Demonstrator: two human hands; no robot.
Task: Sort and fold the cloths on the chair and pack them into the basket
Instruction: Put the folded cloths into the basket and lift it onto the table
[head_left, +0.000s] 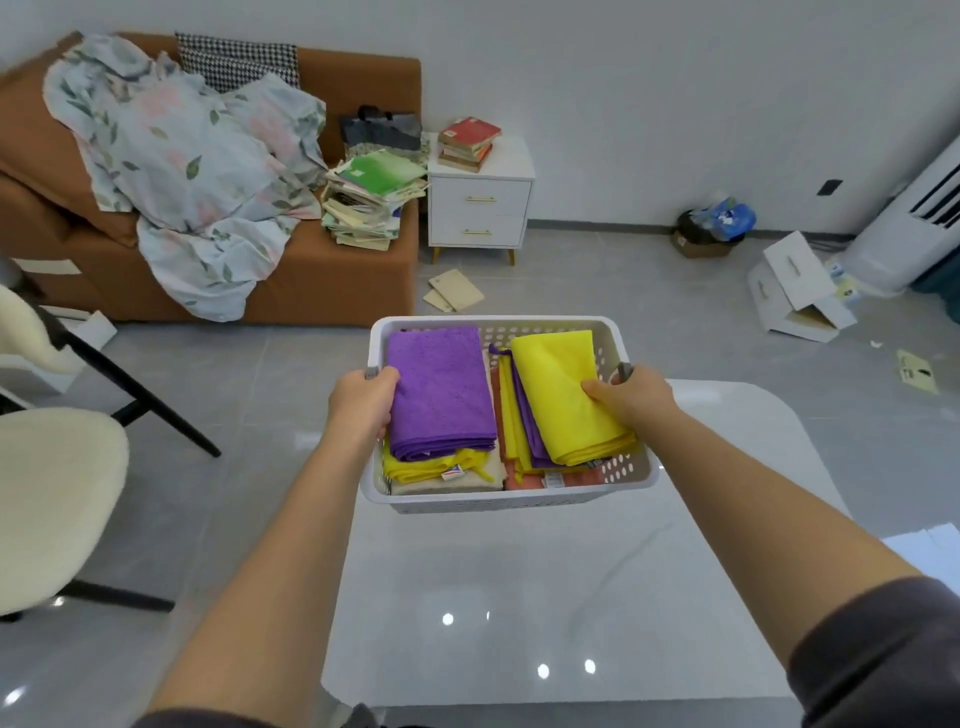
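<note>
A white perforated basket (498, 503) is in front of me over the far end of a glossy table (519, 597). Inside lie two stacks of folded cloths. A purple cloth (441, 389) tops the left stack, over yellow and beige ones. A yellow cloth (561, 384) tops the right stack, over purple, yellow and orange ones. My left hand (363, 402) grips the basket's left rim at its grey handle. My right hand (631, 400) grips the right rim, thumb resting on the yellow cloth. The cream chair (47, 493) at the left holds no cloths that I can see.
A brown sofa (332, 275) at the back left carries a floral sheet (192, 171) and a heap of books. A white nightstand (480, 202) with books stands beside it. Cardboard boxes (795, 291) and papers lie on the grey floor at the right.
</note>
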